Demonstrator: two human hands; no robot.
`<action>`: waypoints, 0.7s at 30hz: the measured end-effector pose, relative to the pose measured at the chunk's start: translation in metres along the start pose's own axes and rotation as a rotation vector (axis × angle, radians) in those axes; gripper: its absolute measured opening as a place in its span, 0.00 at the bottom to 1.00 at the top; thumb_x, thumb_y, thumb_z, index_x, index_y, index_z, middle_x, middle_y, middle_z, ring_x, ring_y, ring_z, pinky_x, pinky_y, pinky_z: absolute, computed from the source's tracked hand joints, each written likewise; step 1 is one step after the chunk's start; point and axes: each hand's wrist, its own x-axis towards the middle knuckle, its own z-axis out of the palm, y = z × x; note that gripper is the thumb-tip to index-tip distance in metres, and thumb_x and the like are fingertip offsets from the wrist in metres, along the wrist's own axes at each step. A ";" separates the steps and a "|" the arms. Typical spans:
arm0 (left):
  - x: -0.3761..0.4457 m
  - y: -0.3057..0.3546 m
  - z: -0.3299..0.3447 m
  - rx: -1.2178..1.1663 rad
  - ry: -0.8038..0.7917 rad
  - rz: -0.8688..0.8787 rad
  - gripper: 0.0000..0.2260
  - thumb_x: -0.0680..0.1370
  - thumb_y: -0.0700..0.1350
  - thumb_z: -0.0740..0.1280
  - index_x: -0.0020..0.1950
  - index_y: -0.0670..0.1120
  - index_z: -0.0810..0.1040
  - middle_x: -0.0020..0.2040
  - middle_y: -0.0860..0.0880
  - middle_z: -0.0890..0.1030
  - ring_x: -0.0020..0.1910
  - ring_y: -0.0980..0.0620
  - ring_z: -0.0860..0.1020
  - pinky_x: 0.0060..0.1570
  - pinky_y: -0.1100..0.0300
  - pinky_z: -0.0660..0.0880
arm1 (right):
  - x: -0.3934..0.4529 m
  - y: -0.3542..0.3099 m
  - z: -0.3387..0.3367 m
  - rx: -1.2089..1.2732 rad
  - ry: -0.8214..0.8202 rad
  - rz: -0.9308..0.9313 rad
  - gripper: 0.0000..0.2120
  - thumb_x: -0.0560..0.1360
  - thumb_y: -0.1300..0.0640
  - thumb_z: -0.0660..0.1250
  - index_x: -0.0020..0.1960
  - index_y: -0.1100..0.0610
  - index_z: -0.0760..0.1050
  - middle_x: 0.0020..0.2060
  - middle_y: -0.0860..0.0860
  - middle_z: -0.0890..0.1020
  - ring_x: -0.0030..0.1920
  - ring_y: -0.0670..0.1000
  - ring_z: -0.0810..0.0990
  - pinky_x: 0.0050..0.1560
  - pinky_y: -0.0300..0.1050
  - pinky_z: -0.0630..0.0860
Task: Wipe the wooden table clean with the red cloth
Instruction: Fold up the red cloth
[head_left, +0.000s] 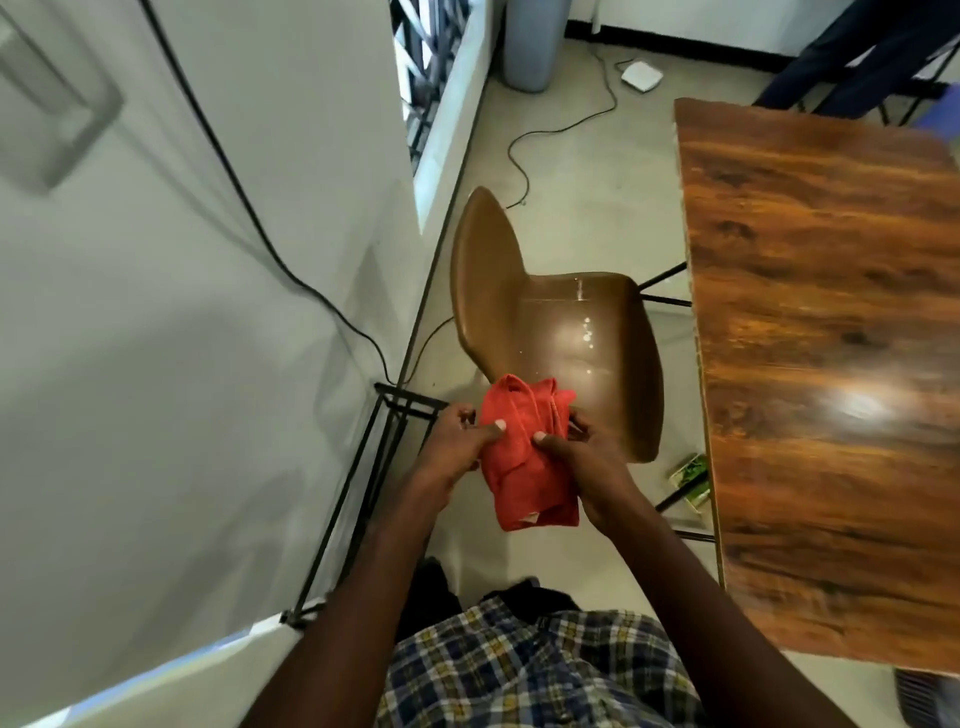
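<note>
Red and soft, the cloth (524, 457) sits bunched between both hands in front of the person's body, above the floor and the near edge of a brown chair (561, 332), well apart from the wooden table (831, 364) on the right. The left hand (457, 441) pinches its left side, thumb laid across the top; the right hand (587, 457) grips the right side, thumb pressed on top and fingers curled round behind. Neither hand is free.

From the head view, the cloth looks like a light, limp towel with a nubbly pile. It folds and sags under its own weight, so it should not slip from the hands and cannot break. It is judged best folded into a flat pad and held under a spread palm, since a pinch at one corner would leave the rest trailing.

Much is unclear. The fingers behind the cloth are hidden, and the number of its folds cannot be counted. A pale tag or mark at its lower edge is too small to read. The table's right side and near corner run out of frame, and no dirt on its glossy top can be made out. A small green thing (691, 478) below the table edge cannot be identified.
</note>
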 end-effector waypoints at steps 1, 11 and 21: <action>0.002 -0.008 -0.002 0.043 0.055 0.006 0.29 0.74 0.60 0.75 0.69 0.46 0.77 0.58 0.44 0.83 0.51 0.48 0.83 0.53 0.48 0.81 | 0.000 0.004 0.006 -0.083 0.024 -0.049 0.20 0.77 0.66 0.74 0.66 0.52 0.80 0.58 0.54 0.87 0.55 0.55 0.87 0.59 0.56 0.83; -0.003 -0.052 0.015 -0.540 0.090 -0.185 0.12 0.83 0.51 0.69 0.65 0.48 0.80 0.55 0.43 0.86 0.48 0.48 0.85 0.44 0.52 0.83 | 0.023 0.036 0.036 -0.975 -0.501 -0.521 0.24 0.71 0.58 0.73 0.68 0.51 0.81 0.59 0.46 0.80 0.55 0.45 0.81 0.53 0.49 0.81; 0.001 -0.168 0.023 -1.174 0.306 -0.236 0.11 0.85 0.41 0.62 0.64 0.41 0.79 0.57 0.40 0.87 0.54 0.43 0.86 0.58 0.41 0.80 | 0.112 0.078 0.021 -0.887 -0.863 0.179 0.26 0.76 0.53 0.78 0.70 0.51 0.73 0.61 0.51 0.82 0.56 0.46 0.83 0.46 0.33 0.79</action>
